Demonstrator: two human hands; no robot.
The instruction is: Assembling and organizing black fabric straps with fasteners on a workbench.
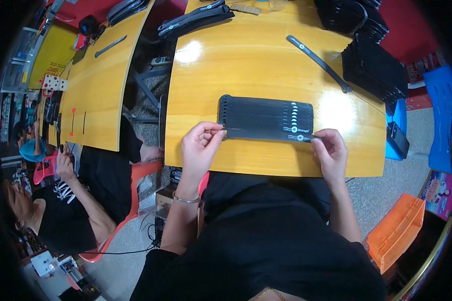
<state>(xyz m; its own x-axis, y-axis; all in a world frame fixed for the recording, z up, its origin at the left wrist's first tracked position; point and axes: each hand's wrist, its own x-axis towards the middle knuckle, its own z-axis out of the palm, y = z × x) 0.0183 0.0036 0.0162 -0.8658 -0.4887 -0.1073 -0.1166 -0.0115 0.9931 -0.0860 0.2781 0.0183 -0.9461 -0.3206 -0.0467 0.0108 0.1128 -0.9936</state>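
A black strap (271,136) with white lettering near its right end is stretched between my hands. My left hand (200,148) pinches its left end. Thumb and fingers of my right hand (331,152) close on the other end. Just beyond it, several matching straps (258,113) lie overlapped in a flat row, their holed ends at the left and white prints lined up at the right. The held strap runs along the near edge of this row; whether it touches the row is hard to tell.
On the yellow wooden table (226,60) one loose strap (318,62) lies slanted at the far right. Beside it stands a tall pile of black straps (371,70). Bundled straps (196,20) lie at the back left. An orange crate (396,231) is at lower right. Another person (70,210) sits left.
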